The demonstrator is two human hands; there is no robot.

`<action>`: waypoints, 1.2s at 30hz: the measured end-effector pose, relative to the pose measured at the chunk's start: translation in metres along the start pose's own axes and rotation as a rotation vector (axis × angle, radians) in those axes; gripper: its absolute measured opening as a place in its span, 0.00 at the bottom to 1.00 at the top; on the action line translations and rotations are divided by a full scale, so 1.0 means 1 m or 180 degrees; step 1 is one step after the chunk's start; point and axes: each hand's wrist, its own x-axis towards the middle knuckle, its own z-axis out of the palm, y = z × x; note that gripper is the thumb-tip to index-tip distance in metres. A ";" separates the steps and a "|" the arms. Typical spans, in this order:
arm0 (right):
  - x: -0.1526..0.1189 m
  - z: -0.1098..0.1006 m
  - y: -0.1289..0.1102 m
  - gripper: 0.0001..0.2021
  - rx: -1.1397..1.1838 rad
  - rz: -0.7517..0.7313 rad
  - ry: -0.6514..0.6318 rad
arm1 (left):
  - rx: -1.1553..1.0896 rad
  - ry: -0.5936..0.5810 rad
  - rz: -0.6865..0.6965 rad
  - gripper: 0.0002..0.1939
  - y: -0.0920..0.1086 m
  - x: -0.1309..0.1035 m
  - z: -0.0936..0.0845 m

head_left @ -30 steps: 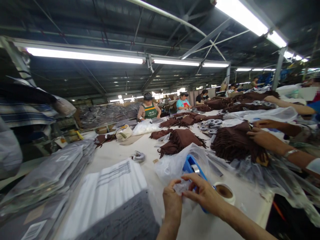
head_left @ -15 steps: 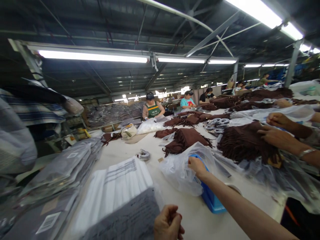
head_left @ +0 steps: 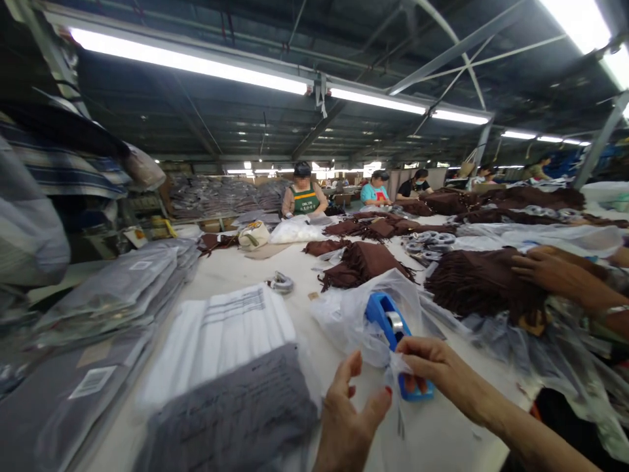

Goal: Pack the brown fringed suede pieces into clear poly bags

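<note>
My right hand [head_left: 442, 370] pinches the edge of a thin clear plastic bag [head_left: 397, 387] in front of a blue tape dispenser [head_left: 376, 309]. More crumpled plastic [head_left: 344, 321] lies around the dispenser. Close by on the left, my left hand [head_left: 350, 410] is raised with thumb and fingers apart and nothing between them. Beside it lies a pile of folded white packets [head_left: 221, 347], with a dark grey printed sheet or bag [head_left: 236, 413] over its near end. The writing is too blurred to read.
Flat grey bagged goods [head_left: 118, 282] are stacked along the left. Brown fringed cloths [head_left: 366, 262] lie ahead, more [head_left: 472, 282] at the right under a co-worker's hand [head_left: 555, 272]. A tape roll [head_left: 281, 283] rests mid-table. Several people work across the table, one in a green apron [head_left: 304, 200].
My right hand has drawn back toward me, bringing plastic over the dispenser's near end. My left hand has risen and its fingers have spread. The camera view has tilted down.
</note>
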 end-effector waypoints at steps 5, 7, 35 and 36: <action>0.001 0.020 -0.004 0.07 -0.0493 -0.0140 0.0154 | 0.0312 0.0284 0.0368 0.23 0.008 -0.028 -0.009; 0.003 0.027 -0.002 0.05 -0.0420 -0.0024 -0.0040 | 0.0674 0.0377 0.0288 0.17 0.007 -0.032 -0.011; -0.050 0.112 0.066 0.09 0.2981 0.0598 0.1426 | 0.4300 0.0406 0.1928 0.16 -0.077 -0.171 -0.173; -0.054 0.115 0.070 0.08 0.2513 0.0140 0.1461 | 0.4282 0.0309 0.1863 0.15 -0.073 -0.168 -0.172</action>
